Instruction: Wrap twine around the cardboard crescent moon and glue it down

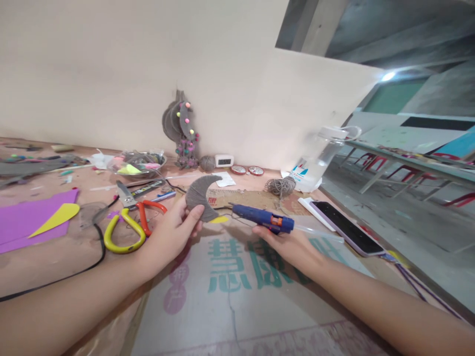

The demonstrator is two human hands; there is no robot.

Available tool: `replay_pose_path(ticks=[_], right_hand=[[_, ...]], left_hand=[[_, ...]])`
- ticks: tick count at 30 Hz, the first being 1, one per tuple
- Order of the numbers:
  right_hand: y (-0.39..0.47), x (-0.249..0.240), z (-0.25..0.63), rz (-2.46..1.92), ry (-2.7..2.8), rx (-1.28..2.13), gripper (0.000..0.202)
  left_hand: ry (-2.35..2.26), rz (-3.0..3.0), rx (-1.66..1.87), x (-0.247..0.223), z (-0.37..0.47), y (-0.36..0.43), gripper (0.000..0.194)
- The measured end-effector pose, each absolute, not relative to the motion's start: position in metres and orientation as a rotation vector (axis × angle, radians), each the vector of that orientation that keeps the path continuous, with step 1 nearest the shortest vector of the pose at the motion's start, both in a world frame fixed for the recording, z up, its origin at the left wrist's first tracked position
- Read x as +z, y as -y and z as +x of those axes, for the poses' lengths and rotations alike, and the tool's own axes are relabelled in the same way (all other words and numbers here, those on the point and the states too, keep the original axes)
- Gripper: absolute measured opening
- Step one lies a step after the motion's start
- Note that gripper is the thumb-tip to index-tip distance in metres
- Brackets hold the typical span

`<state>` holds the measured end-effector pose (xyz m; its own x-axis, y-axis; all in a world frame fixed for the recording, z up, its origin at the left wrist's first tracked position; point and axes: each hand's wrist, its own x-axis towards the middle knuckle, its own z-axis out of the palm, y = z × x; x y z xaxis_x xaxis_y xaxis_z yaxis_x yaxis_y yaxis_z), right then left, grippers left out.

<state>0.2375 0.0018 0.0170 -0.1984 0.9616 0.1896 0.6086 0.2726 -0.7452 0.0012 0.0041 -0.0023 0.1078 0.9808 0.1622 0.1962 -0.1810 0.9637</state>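
Between the thumb and fingers of my left hand point(187, 220) is a grey crescent moon point(202, 195) that looks wrapped in yarn. My right hand point(284, 243) is closed around a blue hot glue gun point(260, 217), with a clear glue stick point(321, 233) poking out of its back end. The gun's nozzle points left toward the crescent, a small gap from it. Below both hands lies a printed cardboard sheet point(193, 316). A yellow piece point(218, 219) shows just under the crescent, partly hidden.
Scissors point(126, 232) with yellow and red handles lie left, near purple sheets point(33, 217) and a bowl of craft bits point(137, 165). A yarn ball point(280, 186), a water bottle point(315, 158) and a phone point(347, 226) are right. A decorated grey hanging point(180, 128) is against the wall.
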Motion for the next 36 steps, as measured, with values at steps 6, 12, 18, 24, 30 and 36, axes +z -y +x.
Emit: replay_pose_path(ticks=[6,12,18,24,30,36], right_hand=[[-0.002,0.042,0.246,-1.357,1.802,0.586,0.033],[-0.03,0.056,0.258,-1.222,1.683,0.644,0.036],[-0.1,0.048,0.246,-1.589,1.819,0.483,0.037],[-0.161,0.028,0.224,-1.684,1.903,0.428,0.034],[-0.178,0.012,0.222,-1.729,2.021,0.448,0.033],[-0.131,0.016,0.229,-1.518,2.099,0.329,0.053]], left_hand=[[-1.124,1.432,1.128,-0.007,0.004,-0.012,0.02],[-1.099,1.391,1.15,-0.011,0.006,-0.015,0.023],[-1.103,1.349,1.142,-0.01,0.006,-0.016,0.026],[-1.084,1.372,1.134,-0.012,0.005,-0.016,0.025],[-1.101,1.334,1.124,-0.012,0.005,-0.017,0.027],[-1.083,1.344,1.141,-0.007,0.005,-0.014,0.025]])
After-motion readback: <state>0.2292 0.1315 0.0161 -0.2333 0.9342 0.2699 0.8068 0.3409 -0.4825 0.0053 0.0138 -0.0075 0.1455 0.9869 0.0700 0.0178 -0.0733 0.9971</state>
